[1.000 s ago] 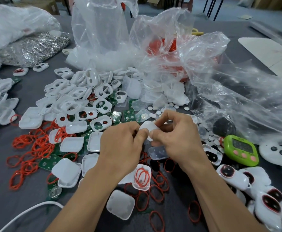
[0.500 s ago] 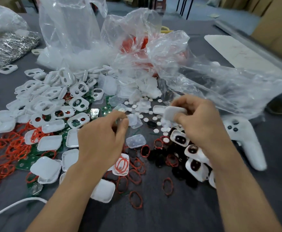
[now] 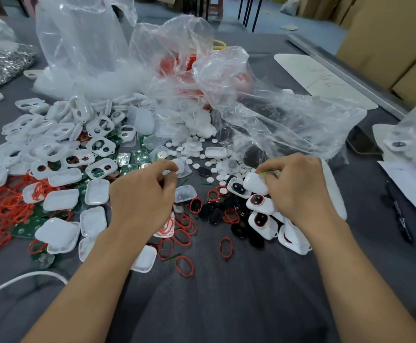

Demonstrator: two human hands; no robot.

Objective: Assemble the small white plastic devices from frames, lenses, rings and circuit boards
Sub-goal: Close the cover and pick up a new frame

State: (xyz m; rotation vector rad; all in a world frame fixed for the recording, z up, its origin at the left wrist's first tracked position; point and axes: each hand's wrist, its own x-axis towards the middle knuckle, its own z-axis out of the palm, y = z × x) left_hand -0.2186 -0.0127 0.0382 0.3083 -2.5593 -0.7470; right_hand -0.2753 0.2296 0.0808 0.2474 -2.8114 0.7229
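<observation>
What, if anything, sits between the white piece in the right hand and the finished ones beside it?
Nothing visible. The white piece, pinched by the right hand, lies right against the finished devices, with no part between them.

Left hand [image 3: 142, 196]: fingertips curled under the palm; whether they pinch anything cannot be told.
Right hand [image 3: 298, 189]: its fingers cover one edge of a white device [image 3: 255, 183]; held or merely touched is unclear.
Green sliver [image 3: 270, 172]: peeks out above the right hand's fingers, the rest hidden.
White shape [image 3: 336, 191]: mostly behind the right hand.
Red contents [image 3: 189, 63]: beyond both hands, blurred by the clear bag [image 3: 288, 120].
White cable [image 3: 16, 279]: left of the left forearm, cut off by the edge.
</observation>
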